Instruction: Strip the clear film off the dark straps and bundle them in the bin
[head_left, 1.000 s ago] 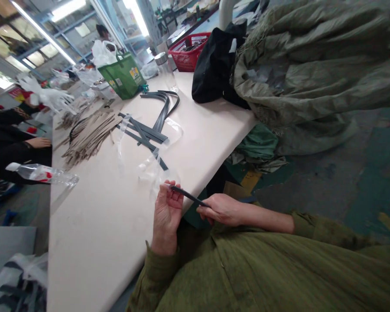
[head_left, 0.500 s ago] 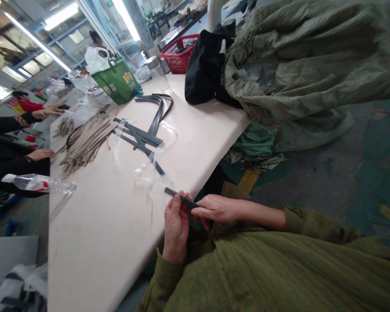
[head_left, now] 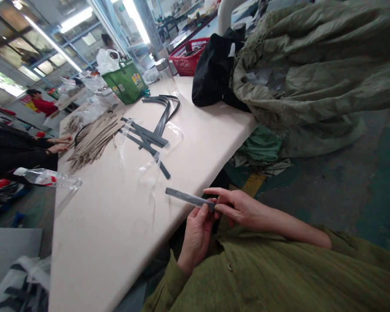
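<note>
Grip: L hand (head_left: 196,236) pinches strip (head_left: 183,197) nr its right end; R hand (head_left: 243,210) at same end, index extended, can't tell if holding.
Strip: lower ctr of frame, left end over table (head_left: 117,242).
Dark pcs (head_left: 164,169): mid-frame, crossed.
Bottle (head_left: 47,177): left.
Brown pcs (head_left: 92,141): ctr-left; co-worker's hands (head_left: 59,148) nr.
Bag (head_left: 125,84): upper ctr-left.
Basket (head_left: 186,64): top ctr.
</note>
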A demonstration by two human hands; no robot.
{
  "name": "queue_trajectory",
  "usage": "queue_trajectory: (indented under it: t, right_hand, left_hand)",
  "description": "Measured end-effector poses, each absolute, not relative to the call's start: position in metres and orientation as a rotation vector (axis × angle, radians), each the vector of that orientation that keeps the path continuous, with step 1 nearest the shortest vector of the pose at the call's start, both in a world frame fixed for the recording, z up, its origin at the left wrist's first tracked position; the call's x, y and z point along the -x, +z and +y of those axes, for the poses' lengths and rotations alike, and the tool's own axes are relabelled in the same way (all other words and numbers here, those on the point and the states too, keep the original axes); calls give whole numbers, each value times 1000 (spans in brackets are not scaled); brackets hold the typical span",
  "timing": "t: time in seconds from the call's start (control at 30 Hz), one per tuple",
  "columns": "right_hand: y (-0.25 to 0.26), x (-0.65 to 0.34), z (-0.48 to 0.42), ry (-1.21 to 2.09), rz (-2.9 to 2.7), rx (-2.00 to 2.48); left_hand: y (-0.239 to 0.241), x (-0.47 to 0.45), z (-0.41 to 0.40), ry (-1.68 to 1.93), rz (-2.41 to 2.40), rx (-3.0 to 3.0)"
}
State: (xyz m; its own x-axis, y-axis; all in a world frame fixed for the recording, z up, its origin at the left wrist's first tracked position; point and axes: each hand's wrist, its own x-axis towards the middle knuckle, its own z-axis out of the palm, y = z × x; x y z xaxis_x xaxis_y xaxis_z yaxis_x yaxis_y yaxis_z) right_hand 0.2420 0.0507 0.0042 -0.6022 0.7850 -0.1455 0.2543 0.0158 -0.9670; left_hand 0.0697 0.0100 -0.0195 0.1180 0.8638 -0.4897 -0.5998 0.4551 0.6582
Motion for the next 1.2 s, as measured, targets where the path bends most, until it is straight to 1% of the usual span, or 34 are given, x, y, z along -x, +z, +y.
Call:
queue_trajectory:
  t: [0.1, 0.2, 0.27, 0.4, 0.47, 0.57, 0.7, 0.93, 1.07, 1.2]
  right_hand:
    - [11, -273, 51, 1678, -1861, 1034]
    - [14, -300, 50, 1738, -1753, 1118]
    - [12, -300, 48, 1739, -1722, 1155]
    - [1, -268, 46, 1583, -1835, 1116]
    - [-1, -262, 47, 1558, -1875, 1082]
    - [4, -283, 48, 1662, -1926, 1068]
    - [9, -318, 43, 1771, -1854, 1219]
    - [-2, -273, 40, 1519, -1977, 1087]
    - [-3, -293, 42, 1598, -2026, 1069]
    - [-5, -318, 37, 1697, -1865, 1194]
  left_hand:
    - [-19, -60, 13, 1252, 1050, -255]
    - [-18, -51, 17, 1355, 1080, -181]
    - [-19, -55, 16, 1318, 1069, -199]
    - [-23, -79, 8, 1089, 976, -273]
    - [-24, -85, 6, 1041, 942, -294]
    - [-23, -78, 8, 1139, 1015, -308]
    - [-23, -67, 11, 1266, 1086, -287]
    - [-31, -94, 4, 1004, 931, -290]
    - [-28, -84, 5, 1105, 1031, -332]
    - [-28, -74, 8, 1196, 1069, -308]
